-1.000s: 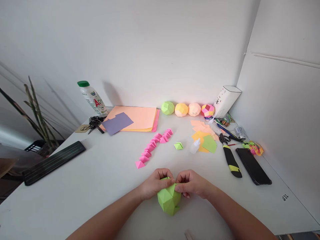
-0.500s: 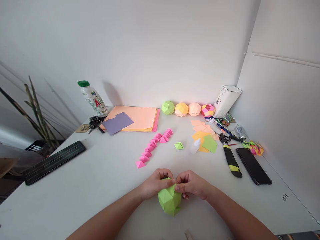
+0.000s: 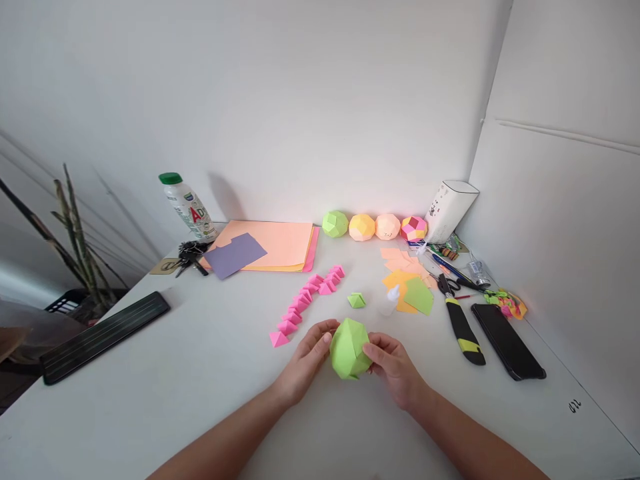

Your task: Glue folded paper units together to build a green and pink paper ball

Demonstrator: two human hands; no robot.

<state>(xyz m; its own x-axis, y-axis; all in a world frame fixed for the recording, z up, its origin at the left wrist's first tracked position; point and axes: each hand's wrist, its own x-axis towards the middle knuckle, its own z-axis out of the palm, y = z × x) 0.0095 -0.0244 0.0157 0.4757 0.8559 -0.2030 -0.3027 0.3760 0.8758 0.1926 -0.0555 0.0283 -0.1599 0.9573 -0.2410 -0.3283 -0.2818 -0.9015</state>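
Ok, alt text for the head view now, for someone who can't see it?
A person's right hand grips a green faceted paper shape, with the left hand at its other side, over a white table. Beyond are pink folded pieces, a small green piece and a small bottle; four paper balls line up by the wall.

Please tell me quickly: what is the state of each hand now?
Left hand: partly open beside the green paper shape; contact cannot be told.
Right hand: holding the green paper shape, thumb on it.
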